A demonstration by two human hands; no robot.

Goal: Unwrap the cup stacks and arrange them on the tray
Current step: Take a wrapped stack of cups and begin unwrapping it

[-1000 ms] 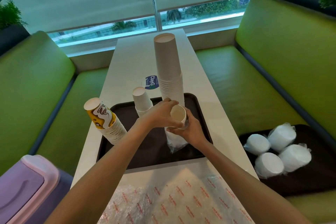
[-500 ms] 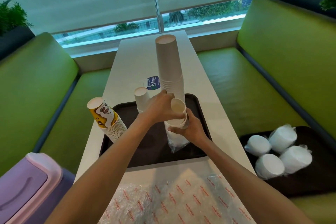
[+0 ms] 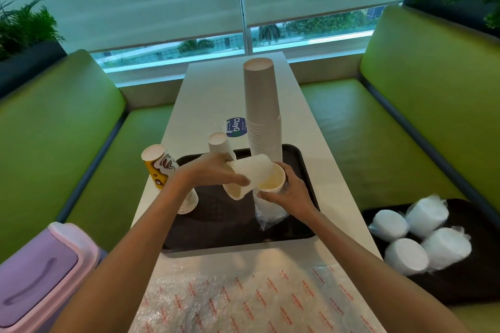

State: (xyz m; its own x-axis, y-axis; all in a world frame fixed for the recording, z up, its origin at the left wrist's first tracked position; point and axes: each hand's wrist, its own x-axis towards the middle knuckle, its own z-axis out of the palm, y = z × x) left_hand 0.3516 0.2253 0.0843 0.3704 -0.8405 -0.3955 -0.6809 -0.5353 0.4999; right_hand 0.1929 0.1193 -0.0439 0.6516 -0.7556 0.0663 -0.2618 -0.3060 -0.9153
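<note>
Cup stacks [image 3: 262, 105] stand on tray [image 3: 303, 230], table-centre.

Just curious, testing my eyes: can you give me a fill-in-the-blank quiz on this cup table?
The bench tray holds ___ wrapped cup bundles. The left hand grips tilted cups coloured ___. The right hand grips the partly wrapped stack, standing on the table's ___.
Missing: four; white; tray.

Two slim forearms showed, the left arm [image 3: 130, 251] and right arm [image 3: 365, 259], bare to the frame's lower edge. The left hand [image 3: 213, 174] and right hand [image 3: 292, 193] were bare too.
</note>
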